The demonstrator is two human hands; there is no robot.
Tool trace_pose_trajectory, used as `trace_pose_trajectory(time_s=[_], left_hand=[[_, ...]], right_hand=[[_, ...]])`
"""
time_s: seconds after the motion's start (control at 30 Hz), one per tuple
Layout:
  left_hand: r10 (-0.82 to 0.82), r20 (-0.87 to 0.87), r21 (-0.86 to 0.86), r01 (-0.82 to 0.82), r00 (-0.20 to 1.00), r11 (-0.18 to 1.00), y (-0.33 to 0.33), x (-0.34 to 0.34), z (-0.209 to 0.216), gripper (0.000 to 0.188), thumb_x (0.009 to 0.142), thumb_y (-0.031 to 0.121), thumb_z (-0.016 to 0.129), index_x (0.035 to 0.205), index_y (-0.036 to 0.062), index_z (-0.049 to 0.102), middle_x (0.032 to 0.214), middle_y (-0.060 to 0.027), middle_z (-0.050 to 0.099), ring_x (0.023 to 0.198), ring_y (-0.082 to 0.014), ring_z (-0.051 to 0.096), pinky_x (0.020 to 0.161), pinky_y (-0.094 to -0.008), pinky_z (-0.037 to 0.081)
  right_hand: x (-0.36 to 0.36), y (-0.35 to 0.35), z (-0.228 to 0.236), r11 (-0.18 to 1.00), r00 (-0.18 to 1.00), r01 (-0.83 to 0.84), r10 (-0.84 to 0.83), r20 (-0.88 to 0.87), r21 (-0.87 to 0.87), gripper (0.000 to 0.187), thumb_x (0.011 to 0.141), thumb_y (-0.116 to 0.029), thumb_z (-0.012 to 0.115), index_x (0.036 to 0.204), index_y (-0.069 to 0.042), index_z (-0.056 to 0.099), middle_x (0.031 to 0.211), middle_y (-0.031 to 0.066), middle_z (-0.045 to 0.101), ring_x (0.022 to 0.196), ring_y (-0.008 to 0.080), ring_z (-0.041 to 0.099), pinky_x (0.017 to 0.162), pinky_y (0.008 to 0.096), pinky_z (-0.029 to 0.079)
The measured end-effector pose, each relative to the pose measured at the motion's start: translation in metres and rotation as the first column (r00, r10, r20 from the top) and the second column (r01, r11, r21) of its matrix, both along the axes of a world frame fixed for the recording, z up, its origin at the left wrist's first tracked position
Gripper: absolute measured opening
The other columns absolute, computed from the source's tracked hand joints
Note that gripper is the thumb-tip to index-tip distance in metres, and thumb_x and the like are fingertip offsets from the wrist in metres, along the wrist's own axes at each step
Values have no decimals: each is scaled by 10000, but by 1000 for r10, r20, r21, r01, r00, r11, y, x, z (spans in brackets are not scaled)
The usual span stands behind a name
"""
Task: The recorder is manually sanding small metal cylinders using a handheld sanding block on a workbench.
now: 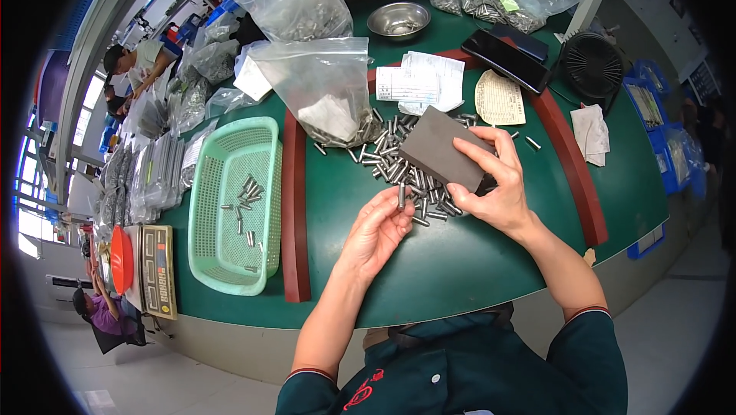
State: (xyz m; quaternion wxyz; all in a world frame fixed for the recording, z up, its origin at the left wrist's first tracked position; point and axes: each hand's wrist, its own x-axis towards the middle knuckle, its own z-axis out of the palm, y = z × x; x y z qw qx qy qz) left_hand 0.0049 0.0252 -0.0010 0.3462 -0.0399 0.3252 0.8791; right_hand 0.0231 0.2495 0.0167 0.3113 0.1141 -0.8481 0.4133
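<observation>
A pin is pinched by the left hand and a block is gripped by the right hand, over pins heaped on the table beside printed slips.

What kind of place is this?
Probably a factory workshop: many small metal pins are heaped on a green table, with plastic bags of parts and a scale around them.

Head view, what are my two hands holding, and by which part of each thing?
Left hand: a metal pin, pinched by its sides. Right hand: a grey block, by its right-hand end.
</observation>
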Motion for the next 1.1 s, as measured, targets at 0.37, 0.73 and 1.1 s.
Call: trace_pose_trajectory(time_s=[0.37,0.73,1.1], left_hand=[[-27,-49,-30,25,998,999,0,-8,2,298,934,149,592,1172,-27,559,912,-125,669,719,-124,611,660,-239,529],[25,136,160,-47,990,986,-12,-13,-11,215,941,168,593,1092,16,575,966,-151,670,733,-150,650,662,-240,559],[-4,153,172,-23,988,985,0,-7,1,187,980,251,543,977,65,524,726,8,376,648,-94,353,584,-234,345]], right_hand=[[-3,3,-1,1000,1000,-18,18,3,21,565,591,-134,759,1132,-7,659,1173,167,525,1061,289,547,907,370,462],[0,-2,-2,1000,1000,-2,3,-12,13,555,559,-138,780,1093,-22,680,1133,168,536,1013,308,547,872,392,458],[0,-1,-4,1000,1000,-2,2,-9,30,564,557,-138,774,1100,-25,674,1140,166,538,1022,309,541,878,401,455]])
